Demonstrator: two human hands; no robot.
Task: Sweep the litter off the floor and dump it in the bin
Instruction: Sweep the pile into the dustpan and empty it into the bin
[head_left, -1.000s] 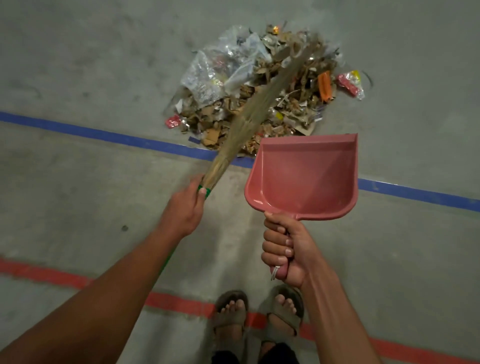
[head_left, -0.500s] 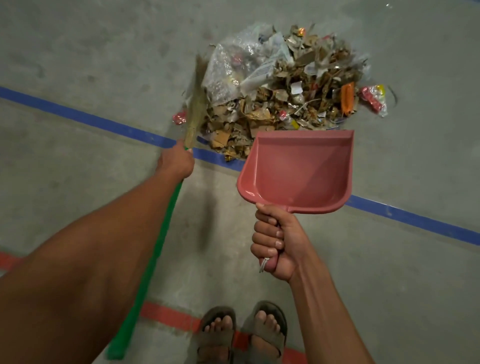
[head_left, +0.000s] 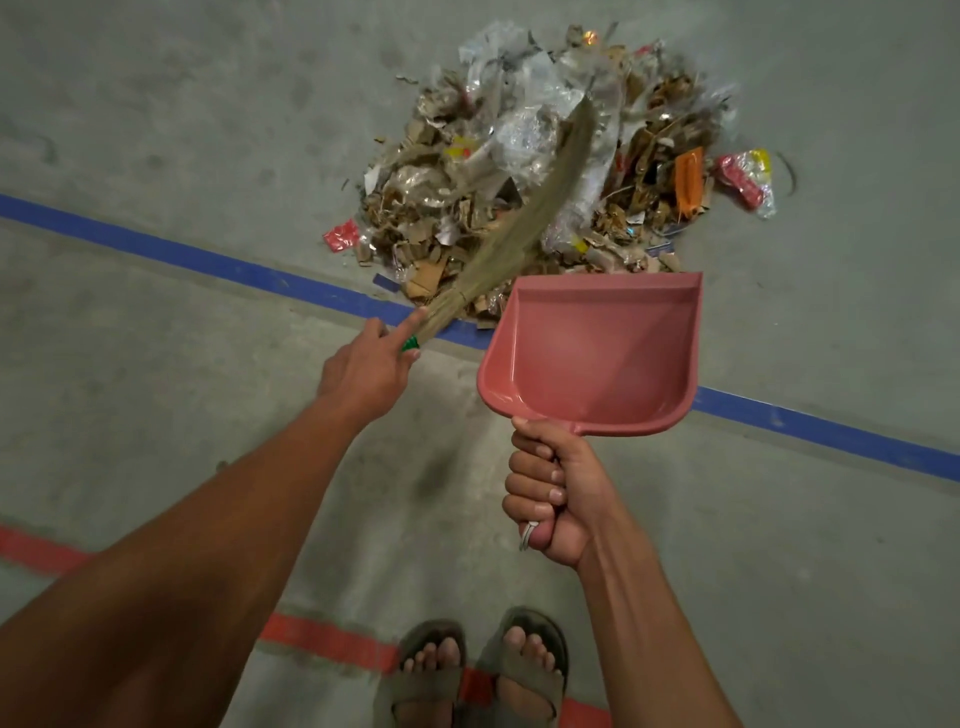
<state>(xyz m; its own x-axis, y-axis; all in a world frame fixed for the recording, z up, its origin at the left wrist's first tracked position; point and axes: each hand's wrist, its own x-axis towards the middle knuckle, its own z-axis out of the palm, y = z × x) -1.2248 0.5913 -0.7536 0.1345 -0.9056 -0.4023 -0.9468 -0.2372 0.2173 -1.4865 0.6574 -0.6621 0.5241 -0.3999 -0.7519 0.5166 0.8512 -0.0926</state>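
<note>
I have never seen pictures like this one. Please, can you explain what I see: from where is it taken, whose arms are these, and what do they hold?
The camera sits on a person's head and looks down, so you see that person's own arms and sandalled feet. No machine is here. The left hand holds a broom by its green handle, forefinger along the bristles, which reach over a litter pile of cardboard scraps and plastic wrappers on the concrete floor. The right hand has a closed grip on the handle of an empty pink dustpan, near the pile. Blue tape and red tape cross the floor.
</note>
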